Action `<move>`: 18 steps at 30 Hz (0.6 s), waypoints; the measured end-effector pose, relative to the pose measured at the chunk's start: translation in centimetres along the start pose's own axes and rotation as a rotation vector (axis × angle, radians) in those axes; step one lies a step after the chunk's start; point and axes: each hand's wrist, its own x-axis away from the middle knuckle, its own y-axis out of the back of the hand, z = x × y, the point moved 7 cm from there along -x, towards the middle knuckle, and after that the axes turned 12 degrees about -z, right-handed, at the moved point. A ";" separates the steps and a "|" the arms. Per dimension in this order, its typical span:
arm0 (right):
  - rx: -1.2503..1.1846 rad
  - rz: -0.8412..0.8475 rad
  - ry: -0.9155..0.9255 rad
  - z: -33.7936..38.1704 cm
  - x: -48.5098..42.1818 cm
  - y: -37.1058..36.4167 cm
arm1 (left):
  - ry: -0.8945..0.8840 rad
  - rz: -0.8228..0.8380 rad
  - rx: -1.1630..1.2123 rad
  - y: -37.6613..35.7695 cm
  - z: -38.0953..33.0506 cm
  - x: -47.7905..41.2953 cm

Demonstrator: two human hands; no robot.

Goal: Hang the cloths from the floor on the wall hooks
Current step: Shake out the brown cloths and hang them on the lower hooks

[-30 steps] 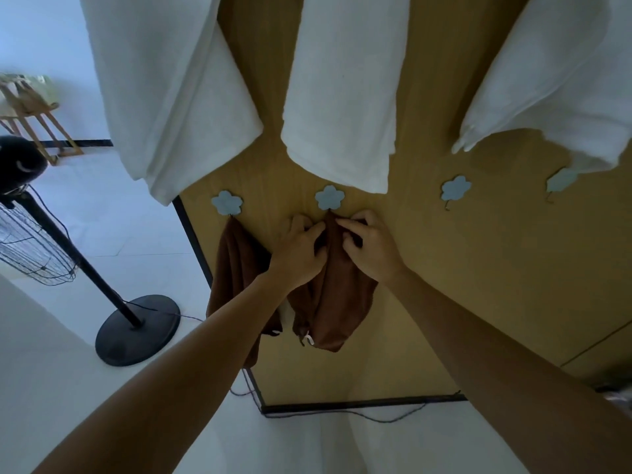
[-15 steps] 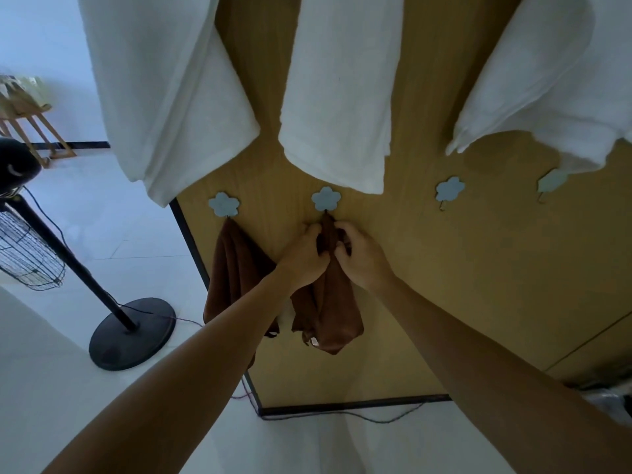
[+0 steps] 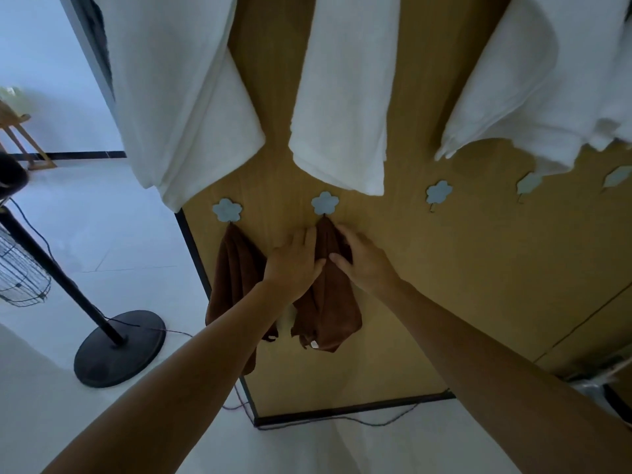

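Note:
A brown cloth (image 3: 328, 302) hangs from the second blue flower hook (image 3: 325, 203) on the wooden wall panel (image 3: 444, 285). My left hand (image 3: 295, 265) lies flat against the cloth's left edge with its fingers stretched out. My right hand (image 3: 362, 265) is on the cloth's right side, with thumb and fingers loosely around a fold near the top. Another brown cloth (image 3: 232, 268) hangs from the first flower hook (image 3: 226, 209), partly hidden behind my left forearm. To the right, three flower hooks (image 3: 438, 192) are bare.
Three large white towels (image 3: 342, 97) hang above the hook row. A black fan stand with a round base (image 3: 119, 347) and its wire cage stand on the white floor at the left. A cable (image 3: 342, 419) runs along the panel's foot. A wooden stool (image 3: 17, 131) is far left.
Both hands have slid slightly down from the hook and their fingers have loosened and straightened. The brown cloth now hangs from the second hook on its own.

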 end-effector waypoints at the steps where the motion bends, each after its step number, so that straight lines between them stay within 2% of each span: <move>1: 0.025 -0.019 0.005 0.0 0.0 0.2 | -0.014 -0.024 -0.006 0.2 0.0 0.0; 9: 0.330 -0.106 -0.088 -1.0 0.2 2.4 | -0.139 -0.258 -0.172 2.3 -0.2 -0.6; 14: 0.484 -0.147 -0.109 0.6 1.2 5.2 | -0.177 -0.243 -0.185 3.2 -1.0 -0.5; 18: 0.560 -0.038 -0.163 1.0 2.2 6.5 | -0.191 -0.213 -0.178 4.0 -1.4 -0.2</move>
